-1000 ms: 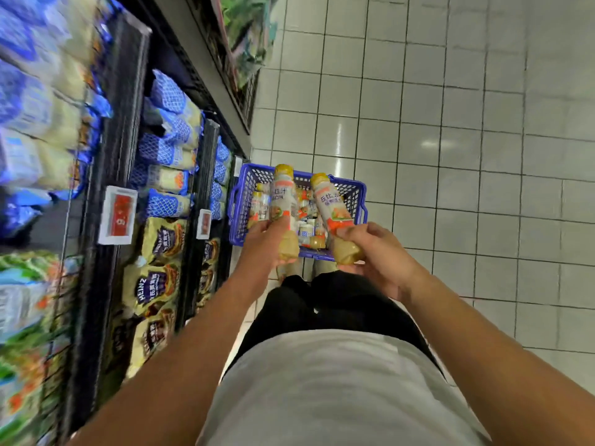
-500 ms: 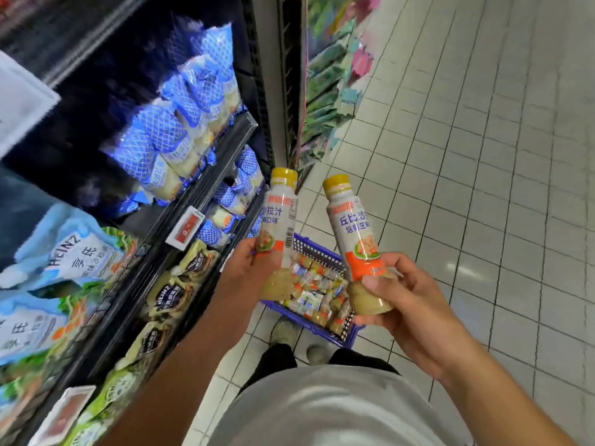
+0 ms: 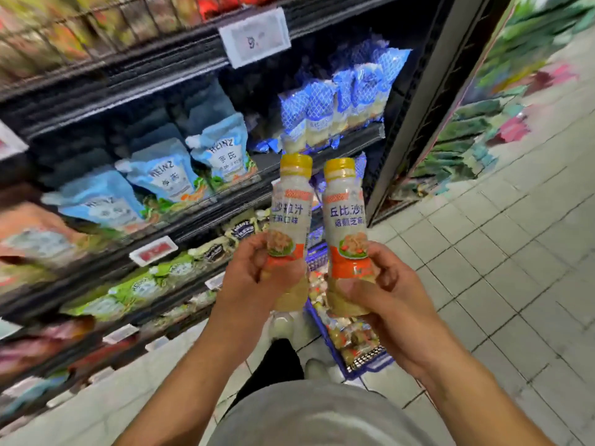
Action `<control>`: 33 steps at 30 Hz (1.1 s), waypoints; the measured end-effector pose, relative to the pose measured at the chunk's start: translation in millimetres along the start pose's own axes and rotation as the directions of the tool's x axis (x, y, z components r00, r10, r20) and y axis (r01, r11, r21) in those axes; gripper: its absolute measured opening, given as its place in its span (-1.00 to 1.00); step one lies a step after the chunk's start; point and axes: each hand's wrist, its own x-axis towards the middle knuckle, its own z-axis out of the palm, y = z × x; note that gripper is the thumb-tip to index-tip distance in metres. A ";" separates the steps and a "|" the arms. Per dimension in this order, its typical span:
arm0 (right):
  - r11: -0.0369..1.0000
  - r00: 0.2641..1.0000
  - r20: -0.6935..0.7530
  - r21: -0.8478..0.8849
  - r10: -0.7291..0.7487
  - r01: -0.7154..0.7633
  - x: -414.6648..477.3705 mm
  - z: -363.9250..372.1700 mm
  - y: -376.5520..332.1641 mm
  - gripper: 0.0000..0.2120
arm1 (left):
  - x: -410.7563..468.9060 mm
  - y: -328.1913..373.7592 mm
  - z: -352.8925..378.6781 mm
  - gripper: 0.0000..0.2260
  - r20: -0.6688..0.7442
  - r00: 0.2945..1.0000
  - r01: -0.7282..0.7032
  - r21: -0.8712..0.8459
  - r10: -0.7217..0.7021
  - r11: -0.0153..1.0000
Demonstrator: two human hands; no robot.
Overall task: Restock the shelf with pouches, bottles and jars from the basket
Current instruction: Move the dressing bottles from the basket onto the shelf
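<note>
A supermarket aisle is indicated: tiered shelving (image 3: 161, 78) is stocked with rows of branded pouches (image 3: 161, 178), what appear to be price labels (image 3: 254, 37) are fixed along its edges, and the floor (image 3: 515, 268) is tiled.

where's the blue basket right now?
Head view, lower centre-right: the blue basket sits on the floor beside the shelf, partly hidden behind the right hand and its bottle.

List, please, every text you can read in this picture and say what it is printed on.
"HEINZ" and "亨氏": light blue pouch.
"沙拉汁": left bottle, held by the left hand.
"丘比沙", cut off at the label's edge: right bottle, held by the right hand.
Price tag: too blurred to read.
</note>
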 end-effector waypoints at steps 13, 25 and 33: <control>0.958 0.926 0.360 -0.286 0.108 -0.001 -28.9 119.3 45.3 -0.53 | -118.4 1.8 -104.3 -0.68 -0.373 0.913 -0.196 -0.057 0.162 0.979; 0.967 0.779 0.597 -0.252 0.190 -0.043 -96.7 296.8 142.4 -0.69 | -258.6 17.7 -264.4 -0.67 -0.601 0.764 -0.303 -0.009 0.237 0.953; 0.953 0.700 0.693 -0.297 0.172 0.061 -130.9 395.6 175.5 -0.65 | -323.3 43.1 -338.3 -0.78 -0.666 0.657 -0.402 0.088 0.354 0.911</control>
